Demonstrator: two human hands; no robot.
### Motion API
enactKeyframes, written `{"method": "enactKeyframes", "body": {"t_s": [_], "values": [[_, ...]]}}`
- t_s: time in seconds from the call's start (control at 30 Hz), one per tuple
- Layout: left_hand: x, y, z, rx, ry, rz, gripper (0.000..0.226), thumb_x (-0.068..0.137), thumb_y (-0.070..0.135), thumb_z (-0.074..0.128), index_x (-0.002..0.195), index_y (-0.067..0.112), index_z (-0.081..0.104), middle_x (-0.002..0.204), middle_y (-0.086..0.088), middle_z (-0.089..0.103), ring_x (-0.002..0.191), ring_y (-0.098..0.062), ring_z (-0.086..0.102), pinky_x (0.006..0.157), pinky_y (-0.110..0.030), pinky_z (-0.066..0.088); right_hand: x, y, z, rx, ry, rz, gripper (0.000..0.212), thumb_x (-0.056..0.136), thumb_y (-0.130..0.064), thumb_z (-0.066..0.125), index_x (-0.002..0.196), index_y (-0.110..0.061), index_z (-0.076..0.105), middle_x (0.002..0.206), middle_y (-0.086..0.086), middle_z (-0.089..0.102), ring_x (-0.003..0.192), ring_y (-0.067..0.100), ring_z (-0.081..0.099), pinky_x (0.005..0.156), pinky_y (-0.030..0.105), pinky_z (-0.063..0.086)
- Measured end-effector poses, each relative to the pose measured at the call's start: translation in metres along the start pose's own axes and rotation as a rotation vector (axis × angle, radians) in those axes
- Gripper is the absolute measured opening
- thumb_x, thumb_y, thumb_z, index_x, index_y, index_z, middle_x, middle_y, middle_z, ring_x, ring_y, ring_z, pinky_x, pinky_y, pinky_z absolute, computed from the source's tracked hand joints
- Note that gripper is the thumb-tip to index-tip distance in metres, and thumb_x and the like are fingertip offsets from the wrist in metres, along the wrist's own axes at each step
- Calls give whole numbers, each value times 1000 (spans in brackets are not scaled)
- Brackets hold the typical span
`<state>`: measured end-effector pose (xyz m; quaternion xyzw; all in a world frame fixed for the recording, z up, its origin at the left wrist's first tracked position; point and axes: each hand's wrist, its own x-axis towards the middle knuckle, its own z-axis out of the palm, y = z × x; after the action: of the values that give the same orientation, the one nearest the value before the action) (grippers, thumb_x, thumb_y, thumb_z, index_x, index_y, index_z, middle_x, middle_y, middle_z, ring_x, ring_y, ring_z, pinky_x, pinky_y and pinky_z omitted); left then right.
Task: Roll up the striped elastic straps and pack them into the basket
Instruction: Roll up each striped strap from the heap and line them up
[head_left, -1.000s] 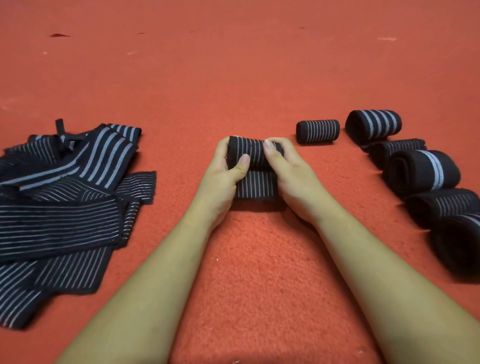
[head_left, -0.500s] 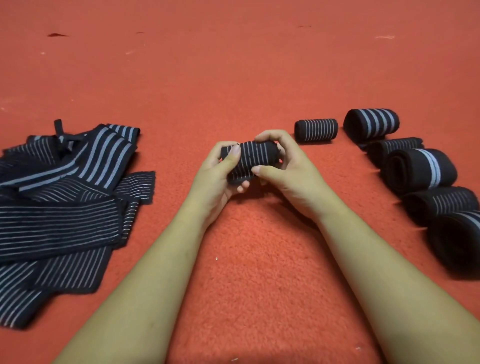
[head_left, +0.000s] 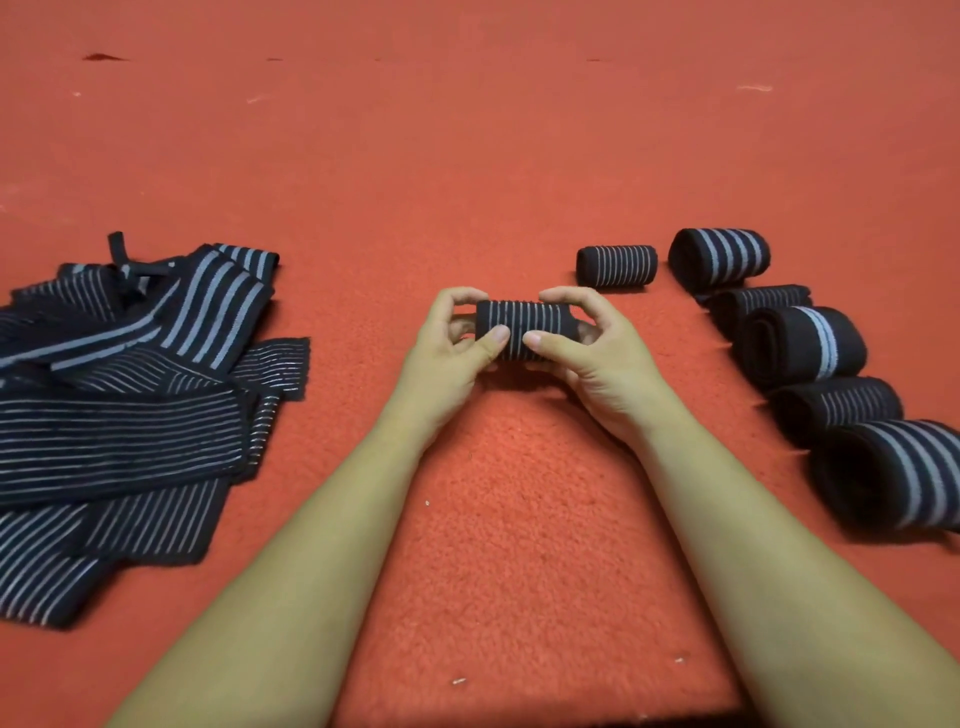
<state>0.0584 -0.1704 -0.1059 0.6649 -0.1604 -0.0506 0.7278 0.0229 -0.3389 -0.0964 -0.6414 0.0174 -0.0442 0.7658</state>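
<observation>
One rolled strap (head_left: 524, 330) lies sideways between both hands, over the middle of the red carpet (head_left: 493, 156); the left hand (head_left: 449, 364) pinches its left end between thumb and curled fingers; the right hand (head_left: 602, 366) grips the right end the same way; six other rolls (head_left: 802, 343) line up to the right, apart from the hands; unrolled straps (head_left: 119, 415) lie heaped well to the left.

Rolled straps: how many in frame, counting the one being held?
7. Held roll between left hand and right hand. Six on carpet, right: small roll, far roll, then toward camera third roll, fourth roll, fifth roll, nearest roll. Flat pile could hide more.
</observation>
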Motion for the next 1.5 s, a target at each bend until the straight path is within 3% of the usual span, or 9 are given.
{"method": "enactKeyframes", "body": {"t_s": [0.1,0.27,0.43,0.6,0.8,1.07,1.2,1.37,1.5], "values": [[5,3,18,-60,21,-46,36,79,19,75,111,23,57,101,-13,66,86,-22,65,80,-35,57,-2,-7,-15,59,67,36,43,81,2,76,112,-13,50,92,9,73,83,32,68,88,60,50],[32,3,63,-167,81,-115,33,73,13,71,102,27,66,105,-16,66,99,-28,66,94,-46,56,2,-20,-48,-198,280,-58,44,77,-12,81,117,-18,63,109,14,70,97,24,68,98,46,54],[59,-16,99,223,143,-70,35,84,13,72,118,21,67,103,-6,72,87,-21,69,89,-38,57,10,-19,-78,-546,434,-71,40,87,-16,74,122,-17,55,105,6,68,92,20,67,79,40,57],[59,-24,120,522,229,-55,41,88,22,71,129,22,64,115,-5,73,108,-23,66,94,-32,48,14,-11,-78,-828,500,-70,40,91,-15,64,129,-13,52,119,8,65,112,27,60,93,30,41],[46,-6,95,554,234,-103,41,88,22,70,124,8,56,124,-18,55,114,-30,56,98,-28,36,0,-26,-70,-1037,427,-32,57,85,-7,58,140,-1,42,136,21,52,130,35,46,109,37,34],[-40,46,-17,708,265,40,21,89,5,63,110,9,60,114,-8,46,70,-2,51,87,-19,38,-38,-41,3,-1070,209,-47,43,87,-10,62,128,0,56,123,22,56,120,33,51,100,29,33],[-76,81,-84,889,308,148,15,88,5,61,102,11,62,104,-5,56,90,-17,58,91,-29,42,-52,-31,71,-960,65,14,41,85,-11,67,124,-2,59,121,19,63,116,30,58,99,33,43],[-125,89,-170,1441,393,196,30,84,18,70,111,8,65,110,-10,64,109,-33,57,97,-49,41,-71,-14,154,-827,-61,54,40,84,-13,72,121,-3,61,117,16,66,106,28,63,92,34,48],[-149,69,-209,1740,146,-134,68,86,55,66,136,12,51,132,-10,55,127,-31,49,109,-44,32,-84,4,201,-783,-114,70,39,86,-18,71,119,-1,61,116,16,66,105,29,63,91,36,48]]}}
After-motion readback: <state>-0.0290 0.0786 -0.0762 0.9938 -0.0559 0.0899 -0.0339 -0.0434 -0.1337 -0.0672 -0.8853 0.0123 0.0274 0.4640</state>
